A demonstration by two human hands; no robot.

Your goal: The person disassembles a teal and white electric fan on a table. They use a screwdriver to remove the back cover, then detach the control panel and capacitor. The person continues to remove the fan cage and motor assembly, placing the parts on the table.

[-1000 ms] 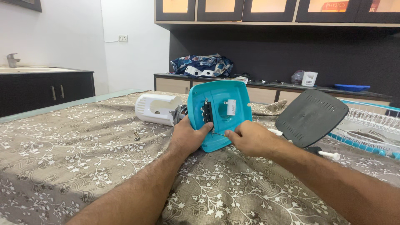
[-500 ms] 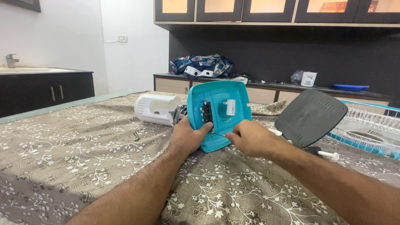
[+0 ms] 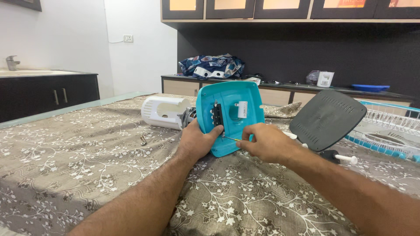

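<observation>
Left hand (image 3: pixel 197 142) clamping teal cover (image 3: pixel 231 116) upright; right hand (image 3: pixel 262 142) pinching thin tool (image 3: pixel 231 139), probably a screwdriver; keep straight.

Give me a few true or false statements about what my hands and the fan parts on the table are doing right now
1. The left hand holds the teal panel upright by its lower left edge. True.
2. The right hand pinches a thin tool whose tip points at the panel near the black switch block. True.
3. The dark grey base plate lies flat under the left hand. False: it leans tilted, to the right of the right hand.
4. The white motor housing lies behind the panel, to its left. True.
5. The table wears a plain blue cloth. False: the tablecloth is brown with a white floral pattern.
</observation>
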